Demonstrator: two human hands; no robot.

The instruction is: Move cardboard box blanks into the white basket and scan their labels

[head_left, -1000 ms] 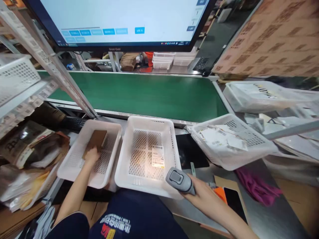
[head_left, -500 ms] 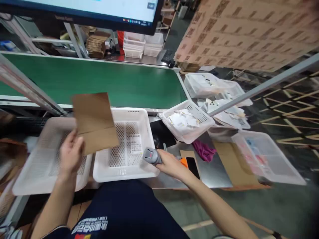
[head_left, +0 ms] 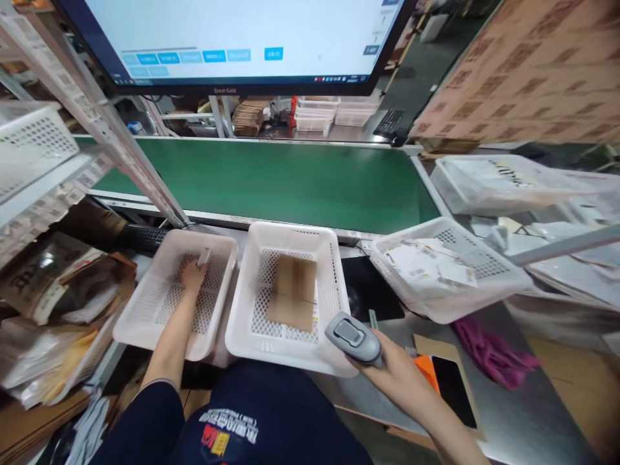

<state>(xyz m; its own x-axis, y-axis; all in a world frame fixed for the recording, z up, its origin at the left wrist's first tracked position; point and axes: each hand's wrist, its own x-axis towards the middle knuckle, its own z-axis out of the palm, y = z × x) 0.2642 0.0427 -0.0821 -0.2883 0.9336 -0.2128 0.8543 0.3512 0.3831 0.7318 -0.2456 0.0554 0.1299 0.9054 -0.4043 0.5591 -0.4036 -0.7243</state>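
In a frosted white perforated plastic basket (head_left: 138, 328), the left hand (head_left: 192, 276) is held at a small pale rectangular item (head_left: 205, 256); whether this is pinched cannot be told. In the brighter white perforated plastic basket (head_left: 278, 359) just beside, a flat brown cardboard piece (head_left: 292, 292) is laid. By that basket's near right corner, a grey plastic handheld scanner (head_left: 354, 338) is gripped in the right hand (head_left: 391, 367).

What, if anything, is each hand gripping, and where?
Right hand holds the grey scanner by its handle. Left hand: at a small pale item, grip unclear.
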